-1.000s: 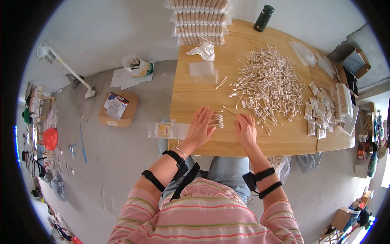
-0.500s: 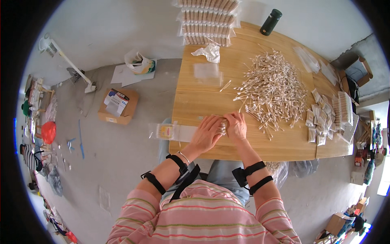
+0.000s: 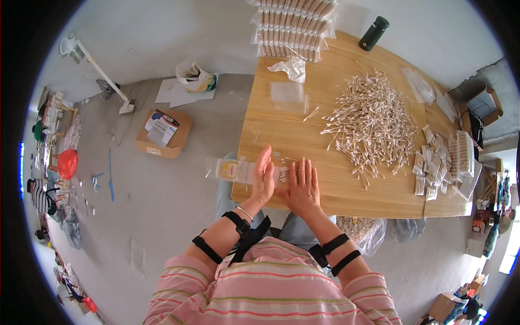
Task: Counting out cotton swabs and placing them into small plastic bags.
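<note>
The table is lit brightly and evenly, with only soft shadows cast. Highlights are blown out at the lower right; straight edges are bent near the rim, and corners are blackened.

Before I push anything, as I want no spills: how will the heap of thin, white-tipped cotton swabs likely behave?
The heap would probably spread rather than move as one, since it lies crisscrossed and unbound. It is likely light for its bulk, being slim sticks, and may skid across the flat wooden tabletop.
</note>
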`<state>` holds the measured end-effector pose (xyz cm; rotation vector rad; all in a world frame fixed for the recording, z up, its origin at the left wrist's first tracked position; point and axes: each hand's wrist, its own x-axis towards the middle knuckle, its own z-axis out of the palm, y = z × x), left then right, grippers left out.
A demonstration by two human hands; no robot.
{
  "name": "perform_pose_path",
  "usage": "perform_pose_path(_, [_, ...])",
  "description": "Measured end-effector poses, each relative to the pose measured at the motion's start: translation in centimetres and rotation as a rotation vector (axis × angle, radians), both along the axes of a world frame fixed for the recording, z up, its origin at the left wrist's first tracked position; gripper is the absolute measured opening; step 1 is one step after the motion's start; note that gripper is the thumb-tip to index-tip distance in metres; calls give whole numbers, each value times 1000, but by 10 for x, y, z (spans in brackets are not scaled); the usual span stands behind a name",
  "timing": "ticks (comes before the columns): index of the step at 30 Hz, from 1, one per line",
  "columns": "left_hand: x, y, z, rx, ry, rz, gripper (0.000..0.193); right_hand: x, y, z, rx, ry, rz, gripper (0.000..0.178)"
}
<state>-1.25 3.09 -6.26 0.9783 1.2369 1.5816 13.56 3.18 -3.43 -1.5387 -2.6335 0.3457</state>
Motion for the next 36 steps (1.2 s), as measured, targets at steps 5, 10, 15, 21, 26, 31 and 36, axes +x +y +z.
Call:
perform_pose_path(5, [3,1,4,-47,0,-1,50,-4,21,5,-1,-37,-7,86])
perform_pose_path(10, [0,-1,1,-17,-23,-7,48,-8,19,4,-49,-59,-14,89])
perform_pose_path(15, [-1,-1,5,-57,27,-25,47,-10,24,6,-46,-62,-12,87])
perform_pose_path(21, [-4,6,11,-58,39,34,47,0,33,1,10,104,-39,82])
perform_pose_path(26, [1,19,8,-66,-3,78,49,-1,30,-3,45,55,26,77])
perform_pose_path(31, [6,11,-3,-26,-19,54,45,3,10,1,-28,77,83,74])
perform_pose_path(36, [14,6,0,-32,68,-12,49,16,30,-11,-28,814,-224,61])
